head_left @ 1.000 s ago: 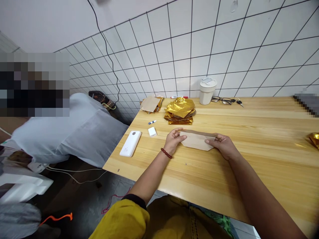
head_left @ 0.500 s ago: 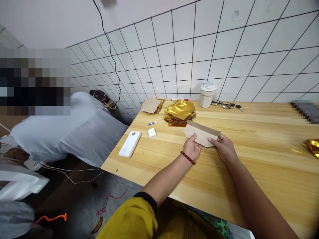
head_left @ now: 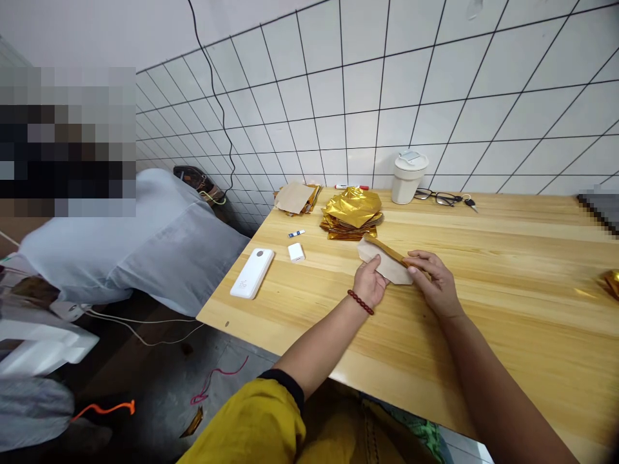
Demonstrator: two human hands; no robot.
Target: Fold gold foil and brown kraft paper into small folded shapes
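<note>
A folded sheet of paper (head_left: 387, 265), pale brown on the side facing me, is held between my hands above the table. Along its far edge runs a narrow golden-brown fold. My left hand (head_left: 371, 281) grips it from below, thumb on the pale face and fingers behind. At the right end, my right hand (head_left: 432, 280) pinches the folded edge between thumb and fingers. Just beyond the sheet stands a stack of gold foil paper (head_left: 352, 209). Farther left lies a smaller pile of papers (head_left: 294, 196) with a pale brown sheet on top.
On the wooden table (head_left: 522, 309) are a white power bank (head_left: 252, 274), a white charger (head_left: 296, 252), a small blue-and-white item (head_left: 296, 234), a marker (head_left: 351, 187), a lidded cup (head_left: 409, 178), glasses (head_left: 440, 197) and keys (head_left: 470, 203). A person in a pale shirt (head_left: 145, 238) is at the left.
My left hand has moved right along the sheet and now holds it from below. The sheet's far edge has been folded over by my right hand, showing golden brown.
</note>
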